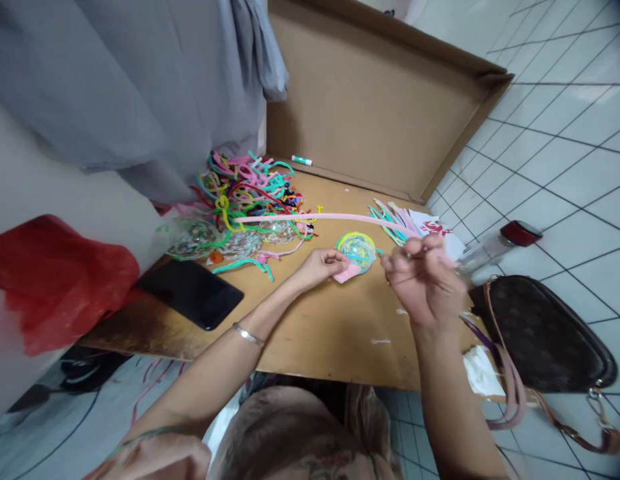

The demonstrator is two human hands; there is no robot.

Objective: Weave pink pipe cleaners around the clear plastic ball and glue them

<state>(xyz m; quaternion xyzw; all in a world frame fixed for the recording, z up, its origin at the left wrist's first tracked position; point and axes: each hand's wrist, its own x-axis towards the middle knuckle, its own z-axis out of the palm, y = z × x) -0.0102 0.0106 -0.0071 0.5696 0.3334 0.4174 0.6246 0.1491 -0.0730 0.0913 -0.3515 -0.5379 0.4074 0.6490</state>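
Observation:
My right hand, raised and slightly blurred, has its fingers curled around one end of a long pink pipe cleaner. The strip bows leftward through the air toward the colourful heap. My left hand pinches a small flat pink piece, whose exact kind I cannot make out. That piece overlaps the lower edge of a clear round dome, which has yellow, green and blue strands and stands on the tabletop between my hands. Just behind my right hand lies a bunch of pastel pipe cleaners.
A tangled heap of pipe cleaners and several clear domes occupy the table's left. A black phone or tablet lies nearer me. At right are a clear bottle and brown bag. A cardboard panel borders the back.

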